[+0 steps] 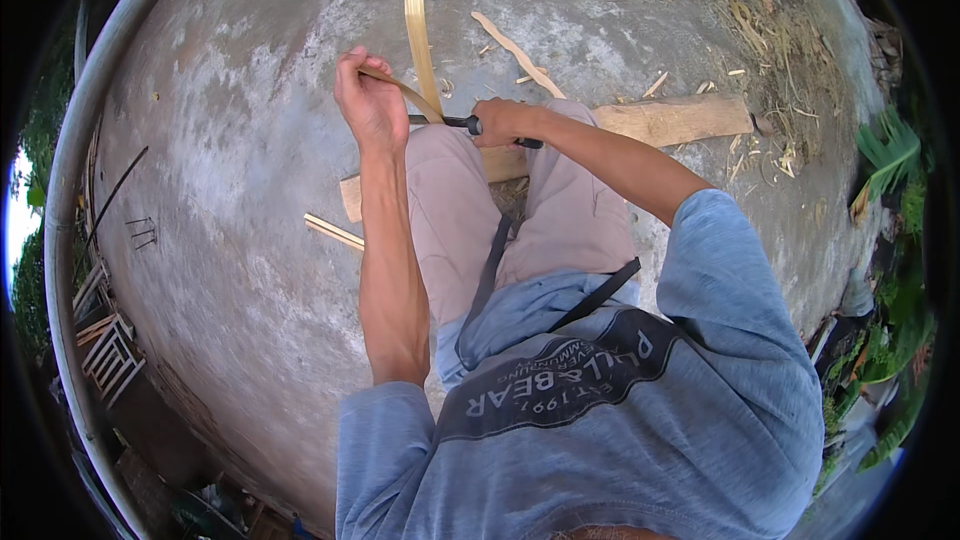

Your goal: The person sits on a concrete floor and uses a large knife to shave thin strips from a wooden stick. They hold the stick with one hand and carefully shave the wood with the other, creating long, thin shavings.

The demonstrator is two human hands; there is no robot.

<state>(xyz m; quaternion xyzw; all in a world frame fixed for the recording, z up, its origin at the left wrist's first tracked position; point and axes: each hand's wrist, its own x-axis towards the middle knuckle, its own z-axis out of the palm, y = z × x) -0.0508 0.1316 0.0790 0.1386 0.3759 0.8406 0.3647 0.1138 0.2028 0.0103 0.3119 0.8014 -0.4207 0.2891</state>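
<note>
My right hand [502, 123] is closed around the dark handle of a knife [462, 122], low over my knees. Its blade points left, toward my left wrist. From beside the blade a pale strip of wood or bamboo [418, 40] rises away from me. A thinner, browner strip [405, 90] branches off at the same spot and runs up to the left. My left hand [368, 95] pinches the far end of that thinner strip, palm turned up. The two strips form a V that meets at the blade. Whether they are still joined there is too small to tell.
A wooden plank [675, 120] lies crosswise on the concrete floor [240, 140], passing under my legs. Beyond it lies a wavy sliver of wood [515, 50]. Pale sticks [335, 232] rest left of my knee. Shavings scatter at right; a metal rail [65, 190] curves along the left.
</note>
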